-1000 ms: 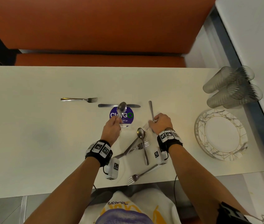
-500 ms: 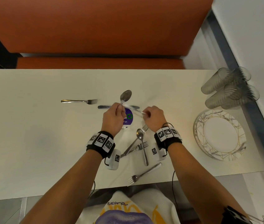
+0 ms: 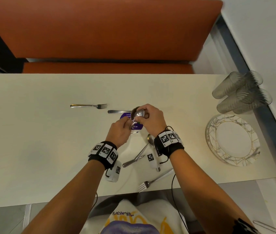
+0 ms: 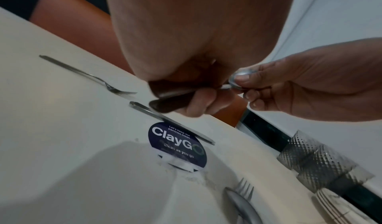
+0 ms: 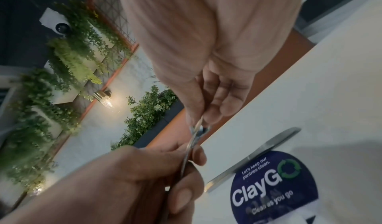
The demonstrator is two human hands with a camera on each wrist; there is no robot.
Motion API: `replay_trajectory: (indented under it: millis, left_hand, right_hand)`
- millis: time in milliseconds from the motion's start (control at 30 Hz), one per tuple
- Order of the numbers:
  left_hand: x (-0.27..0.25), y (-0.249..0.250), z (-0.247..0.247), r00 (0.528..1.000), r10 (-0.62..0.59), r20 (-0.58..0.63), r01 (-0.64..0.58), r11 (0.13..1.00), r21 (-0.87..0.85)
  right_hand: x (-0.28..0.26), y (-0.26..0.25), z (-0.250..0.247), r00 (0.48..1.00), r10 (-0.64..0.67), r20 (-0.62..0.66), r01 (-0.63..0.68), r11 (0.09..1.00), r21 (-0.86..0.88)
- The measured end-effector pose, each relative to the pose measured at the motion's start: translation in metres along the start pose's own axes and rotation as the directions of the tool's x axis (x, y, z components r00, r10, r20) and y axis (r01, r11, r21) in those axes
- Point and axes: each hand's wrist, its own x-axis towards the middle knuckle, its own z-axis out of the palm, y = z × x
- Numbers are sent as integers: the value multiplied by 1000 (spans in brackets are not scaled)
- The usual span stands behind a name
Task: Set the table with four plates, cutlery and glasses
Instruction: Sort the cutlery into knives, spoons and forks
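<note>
A shiny steel spoon [image 3: 138,115] is held above the middle of the cream rectangular table [image 3: 32,132], over a round dark-blue sticker [image 3: 134,126]. Its handle is pinched by the curled fingers of the left hand [image 3: 119,132], while its bowl is pinched between thumb and fingertips of the right hand [image 3: 152,119]. A steel knife [image 4: 169,123] is laid flat just beyond the sticker, and a steel fork [image 3: 90,106] is seen farther left. More loose cutlery [image 3: 140,154] is gathered near the table's near edge. At the right, a stack of white gold-veined plates [image 3: 232,141] is placed, with ribbed clear glasses [image 3: 240,93] lying beyond it.
</note>
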Motion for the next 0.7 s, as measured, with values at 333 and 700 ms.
replay_trajectory:
  millis: [333, 700]
  left_hand:
    - [-11, 1, -16, 971, -137, 198, 191, 938, -288]
    - [-18, 8, -10, 946, -174, 274, 283, 857, -430]
  right_hand:
    - [-8, -2, 17, 989, 34, -146, -22, 996, 85]
    - [-3, 4, 17, 992, 99, -78, -91, 991, 100]
